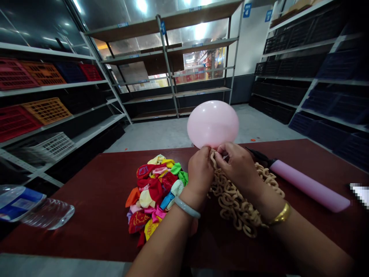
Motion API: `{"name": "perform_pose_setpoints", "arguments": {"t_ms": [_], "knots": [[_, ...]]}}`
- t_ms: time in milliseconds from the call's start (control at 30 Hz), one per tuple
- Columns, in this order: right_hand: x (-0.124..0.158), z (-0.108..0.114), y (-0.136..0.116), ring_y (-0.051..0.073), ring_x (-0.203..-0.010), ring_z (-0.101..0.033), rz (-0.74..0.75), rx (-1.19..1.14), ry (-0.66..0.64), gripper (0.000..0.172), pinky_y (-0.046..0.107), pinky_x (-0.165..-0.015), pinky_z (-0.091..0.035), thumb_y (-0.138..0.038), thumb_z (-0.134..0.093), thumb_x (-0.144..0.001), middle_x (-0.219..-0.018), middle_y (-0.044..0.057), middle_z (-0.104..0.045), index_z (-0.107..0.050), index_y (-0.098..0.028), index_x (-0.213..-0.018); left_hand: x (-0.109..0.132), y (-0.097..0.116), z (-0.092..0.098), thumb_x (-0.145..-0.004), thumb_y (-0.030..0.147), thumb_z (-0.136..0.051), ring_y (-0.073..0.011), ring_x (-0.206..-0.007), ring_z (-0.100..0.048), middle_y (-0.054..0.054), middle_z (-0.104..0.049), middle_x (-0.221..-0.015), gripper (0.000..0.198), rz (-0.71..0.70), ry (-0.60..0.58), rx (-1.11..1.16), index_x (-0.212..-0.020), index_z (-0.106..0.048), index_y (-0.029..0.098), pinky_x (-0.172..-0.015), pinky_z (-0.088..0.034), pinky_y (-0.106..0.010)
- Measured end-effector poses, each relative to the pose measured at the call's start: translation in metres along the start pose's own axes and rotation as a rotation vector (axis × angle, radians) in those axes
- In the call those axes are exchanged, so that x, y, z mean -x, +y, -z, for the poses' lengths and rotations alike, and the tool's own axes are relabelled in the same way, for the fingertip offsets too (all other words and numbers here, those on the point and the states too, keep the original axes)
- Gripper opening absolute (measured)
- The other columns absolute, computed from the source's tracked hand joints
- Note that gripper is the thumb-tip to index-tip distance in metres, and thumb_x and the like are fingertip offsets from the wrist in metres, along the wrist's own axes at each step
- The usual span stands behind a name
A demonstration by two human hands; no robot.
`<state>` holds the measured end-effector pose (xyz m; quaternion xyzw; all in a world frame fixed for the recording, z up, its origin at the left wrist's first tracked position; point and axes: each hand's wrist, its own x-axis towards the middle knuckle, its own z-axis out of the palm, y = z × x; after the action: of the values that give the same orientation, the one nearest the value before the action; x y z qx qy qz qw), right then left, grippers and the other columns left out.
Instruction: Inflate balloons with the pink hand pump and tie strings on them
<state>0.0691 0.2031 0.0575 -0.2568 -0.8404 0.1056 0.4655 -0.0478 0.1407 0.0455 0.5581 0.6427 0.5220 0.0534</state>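
Note:
An inflated pink balloon [213, 124] stands upright above the table, its neck down between my two hands. My left hand [201, 169] is closed at the balloon's neck, with the fingertips partly hidden. Close beside it, my right hand [238, 163] pinches at the same spot, where a strand of the tan cord [236, 204] rises to the neck. The rest of that cord lies in a looped, curly heap under my right wrist. Left of my left hand is a pile of uninflated balloons [154, 188] in many colours.
A pink hand pump [308, 184] with a black end lies on the right of the dark red table [95, 200]. On the left a clear plastic bottle [52, 211] lies on its side. Shelves [173, 92] stand behind, with crates [46, 109] on the left.

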Motion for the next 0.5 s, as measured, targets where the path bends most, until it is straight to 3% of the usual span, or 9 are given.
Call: {"name": "perform_pose_setpoints", "arguments": {"t_ms": [100, 300, 500], "knots": [[0.0012, -0.0015, -0.002, 0.02, -0.071, -0.054, 0.034, 0.077, 0.039, 0.006, 0.033, -0.069, -0.04, -0.021, -0.055, -0.087, -0.075, 0.005, -0.059, -0.054, -0.021, -0.081, 0.0002, -0.0015, -0.0012, -0.089, 0.018, -0.054, -0.0185, -0.072, -0.049, -0.004, -0.059, -0.077, 0.012, -0.001, 0.015, 0.02, -0.078, -0.058, 0.022, -0.066, -0.032, -0.026], [0.0012, -0.0015, 0.0022, 0.023, -0.082, -0.059, 0.072, 0.133, -0.029, 0.008, 0.035, -0.076, -0.042, -0.018, -0.053, -0.088, -0.088, 0.009, -0.066, -0.06, -0.018, -0.092, 0.0007, -0.0031, -0.0036, -0.094, 0.027, -0.05, -0.0193, -0.075, -0.053, -0.005, -0.063, -0.081, 0.016, -0.03, 0.033, -0.067, -0.082, -0.059, 0.022, -0.069, -0.034, -0.028], [-0.001, -0.001, 0.0065, 0.021, -0.072, -0.057, -0.006, 0.145, 0.067, 0.005, 0.033, -0.068, -0.041, -0.02, -0.062, -0.083, -0.076, 0.005, -0.062, -0.058, -0.017, -0.082, 0.0018, 0.0018, -0.006, -0.098, 0.026, -0.044, -0.0183, -0.082, -0.059, -0.005, -0.067, -0.09, 0.019, -0.115, -0.022, -0.155, -0.092, -0.06, 0.02, -0.072, -0.039, -0.028]]}}
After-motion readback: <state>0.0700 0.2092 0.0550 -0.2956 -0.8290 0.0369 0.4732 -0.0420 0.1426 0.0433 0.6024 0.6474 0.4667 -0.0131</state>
